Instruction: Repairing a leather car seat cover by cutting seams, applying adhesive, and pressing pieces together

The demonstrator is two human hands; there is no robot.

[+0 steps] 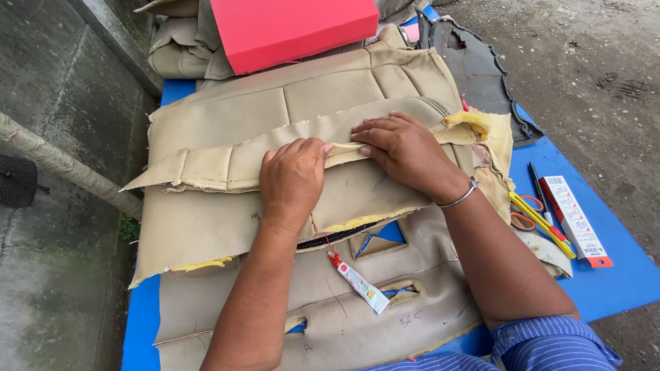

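**Both hands on a folded seam of beige seat cover**

Blue table (pixel 619 282): mostly buried under upholstery; only its right side, a strip at the lower left and small patches through cut-outs show. Near edge cut off by the frame.

Beige seat cover (pixel 206 227): largest piece, spread across the table, foam-backed, yellow foam showing at torn edges. Its far end runs under a red box (pixel 289 27), which is cropped at the top. A second flat beige panel (pixel 357 316) lies nearest the person, with slots cut through it; faint pen marks on it are too small to make out.

Dark grey cover piece (pixel 481 75): far right, partly tucked behind the beige one.

Folded seam flap (pixel 234 161): runs across the middle of the cover. The left hand (pixel 292 182) pinches its edge between thumb and curled fingers, closed tight. The right hand (pixel 405 151) lies just beside, fingers pressed flat on the flap, thumb touching the same edge; whether it grips or only presses, I cannot tell. The flap's edge passes between the two hands, and its underside is hidden.

Small items: scissors with yellow and orange handles (pixel 533 216), a long white carton (pixel 574 220), a dark pen (pixel 538 182), all right of the cover. A small glue tube (pixel 357 283) rests on the near panel, below the left wrist.
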